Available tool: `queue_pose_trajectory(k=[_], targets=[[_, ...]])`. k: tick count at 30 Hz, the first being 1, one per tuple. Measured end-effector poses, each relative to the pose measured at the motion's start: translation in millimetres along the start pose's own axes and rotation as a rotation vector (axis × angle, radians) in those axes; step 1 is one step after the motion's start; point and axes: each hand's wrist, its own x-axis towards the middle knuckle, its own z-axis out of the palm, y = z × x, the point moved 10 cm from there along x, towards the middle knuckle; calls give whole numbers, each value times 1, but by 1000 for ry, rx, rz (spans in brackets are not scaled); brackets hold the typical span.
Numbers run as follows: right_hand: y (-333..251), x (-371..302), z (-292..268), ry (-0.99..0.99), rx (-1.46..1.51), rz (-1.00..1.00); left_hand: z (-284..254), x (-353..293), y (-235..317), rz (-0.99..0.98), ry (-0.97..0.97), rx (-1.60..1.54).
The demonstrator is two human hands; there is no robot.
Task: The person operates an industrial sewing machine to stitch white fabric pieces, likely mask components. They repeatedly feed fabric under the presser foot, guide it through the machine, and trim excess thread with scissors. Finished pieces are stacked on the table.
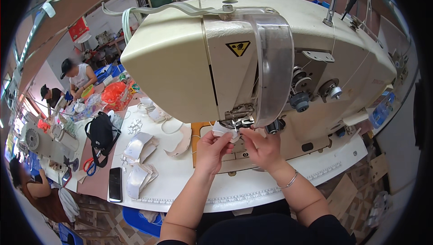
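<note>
A large cream sewing machine (171,60) stands before me, its presser foot (244,122) low over the bed. Just in front of that foot, my left hand (214,153) pinches a small white curved piece of material (220,130) between thumb and fingers. My right hand (265,151) is close beside it on the right, index finger and thumb drawn together near the foot. What those right fingertips grip, if anything, is too small to tell. The piece's far edge lies close to the needle area, partly hidden by the machine.
Stacks of white curved pieces (140,148) lie left on the white table, with a phone (115,184), blue-handled scissors (90,167) and a black bag (103,137) farther left. A measuring tape (270,192) runs along the near edge. Other people (81,76) sit at tables beyond.
</note>
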Motion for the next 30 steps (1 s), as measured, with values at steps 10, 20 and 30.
queue_pose_trajectory(k=[10,20,30], targets=[[-2,-3,7,-24,-13,-37,2,-2,-2,-36,2,-12],[-2,-2,12,-89,-22,-12,3,5,4,-32,-42,13],[-4,-3,12,-94,-18,-7,-2,25,10,-27,-47,36]])
